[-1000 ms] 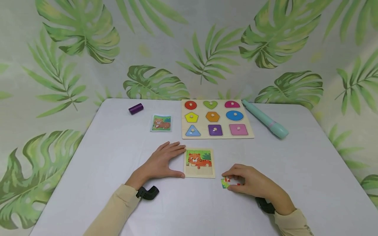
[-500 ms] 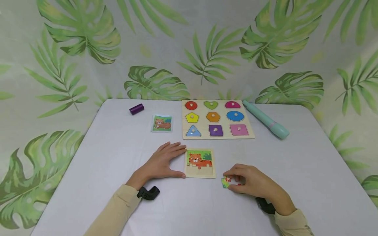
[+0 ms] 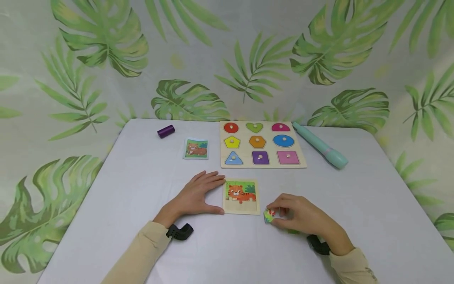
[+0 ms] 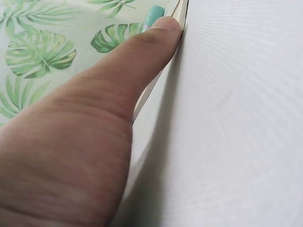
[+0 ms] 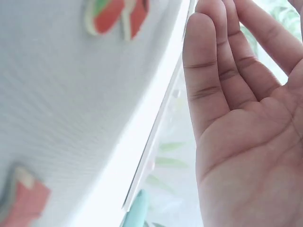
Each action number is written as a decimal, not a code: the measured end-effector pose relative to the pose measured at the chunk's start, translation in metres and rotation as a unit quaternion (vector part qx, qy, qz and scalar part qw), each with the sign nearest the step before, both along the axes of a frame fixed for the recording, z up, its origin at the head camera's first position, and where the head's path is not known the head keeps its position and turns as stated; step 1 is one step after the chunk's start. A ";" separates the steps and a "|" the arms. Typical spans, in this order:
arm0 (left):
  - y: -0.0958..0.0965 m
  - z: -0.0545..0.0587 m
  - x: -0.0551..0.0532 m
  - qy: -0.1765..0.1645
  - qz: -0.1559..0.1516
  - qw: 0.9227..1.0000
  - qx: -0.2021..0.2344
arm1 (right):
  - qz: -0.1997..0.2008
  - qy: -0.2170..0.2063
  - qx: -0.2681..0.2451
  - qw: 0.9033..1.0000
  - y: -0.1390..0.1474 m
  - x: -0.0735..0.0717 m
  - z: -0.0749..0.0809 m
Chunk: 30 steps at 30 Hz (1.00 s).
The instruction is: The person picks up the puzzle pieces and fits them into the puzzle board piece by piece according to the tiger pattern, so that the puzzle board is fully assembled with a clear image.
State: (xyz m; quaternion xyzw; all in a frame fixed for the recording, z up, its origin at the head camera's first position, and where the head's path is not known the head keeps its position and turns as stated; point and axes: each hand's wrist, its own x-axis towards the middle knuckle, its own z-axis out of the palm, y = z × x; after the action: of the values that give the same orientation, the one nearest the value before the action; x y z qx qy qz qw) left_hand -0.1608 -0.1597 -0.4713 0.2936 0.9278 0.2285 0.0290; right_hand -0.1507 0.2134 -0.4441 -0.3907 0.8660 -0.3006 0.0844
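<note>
A small wooden tray puzzle (image 3: 242,208) with an orange tiger picture lies at the middle of the table, its lower part bare wood. My left hand (image 3: 189,199) rests along its left side, fingers and thumb extended and touching the frame's left edge. In the left wrist view, the thumb (image 4: 142,52) reaches the frame's edge. My right hand (image 3: 301,215), just right of the tray, pinches a green, white and red puzzle piece (image 3: 268,216) between thumb and fingers. Another puzzle piece (image 3: 293,231), green, is mostly hidden under that hand.
Further back lie a peg board (image 3: 262,167) of colored shapes, a tiger picture card (image 3: 196,149), a purple cylinder (image 3: 166,131) and a mint-green wand-shaped object (image 3: 320,146). Loose red-printed puzzle pieces (image 5: 29,201) lie on the table in the right wrist view.
The right hand has moved slightly up and the puzzle piece has shifted left and turned a little. A green piece now shows under the hand. My left hand stays at the tray.
</note>
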 end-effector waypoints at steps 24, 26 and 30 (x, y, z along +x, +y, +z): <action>0.001 -0.002 0.000 0.002 0.002 1.000 -0.004 | 0.008 -0.002 0.030 1.000 -0.021 -0.013 0.021; 0.001 -0.002 0.000 0.001 0.002 1.000 -0.004 | 0.019 0.011 0.021 1.000 -0.023 -0.014 0.021; 0.000 -0.002 0.000 0.001 0.002 1.000 -0.003 | 0.034 0.022 0.010 0.999 -0.028 -0.017 0.022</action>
State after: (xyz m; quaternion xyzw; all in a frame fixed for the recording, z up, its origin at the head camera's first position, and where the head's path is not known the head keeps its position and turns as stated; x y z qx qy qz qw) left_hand -0.1607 -0.1594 -0.4736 0.2914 0.9291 0.2260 0.0287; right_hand -0.1674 0.1855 -0.4218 -0.4254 0.8568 -0.2805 0.0795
